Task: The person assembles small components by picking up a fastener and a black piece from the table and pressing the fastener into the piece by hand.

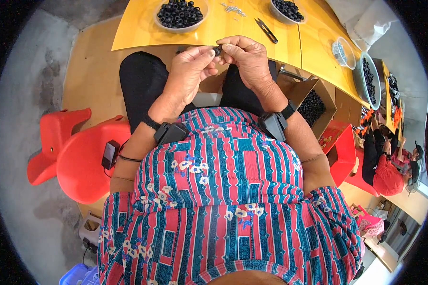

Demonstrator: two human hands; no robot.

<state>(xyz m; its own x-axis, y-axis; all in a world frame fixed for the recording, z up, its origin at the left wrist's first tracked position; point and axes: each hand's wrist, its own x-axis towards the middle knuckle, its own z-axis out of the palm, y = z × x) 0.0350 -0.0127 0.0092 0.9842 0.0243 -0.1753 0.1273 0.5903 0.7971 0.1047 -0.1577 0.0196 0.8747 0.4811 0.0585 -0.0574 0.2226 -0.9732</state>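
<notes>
Both my hands meet over my lap, just off the near edge of the yellow table (223, 29). My left hand (190, 65) and my right hand (246, 56) pinch a small black round piece (217, 50) between thumbs and fingers. Fingertips cover much of it, so its exact kind cannot be made out. On the table beyond my left hand, a clear plastic bowl (179, 31) is heaped with shiny black pieces. Small silvery bits (234, 9) lie loose right of that bowl. Black-bladed thread snips (266, 31) rest farther right.
Another clear bowl (277, 16) of black pieces stands at the far right, past it a small tub (352, 61) and a basin (360, 85). Below the table's right part sits a cardboard box (297, 90) of black pieces. Red stools (88, 161) stand at left; people (390, 178) sit at right.
</notes>
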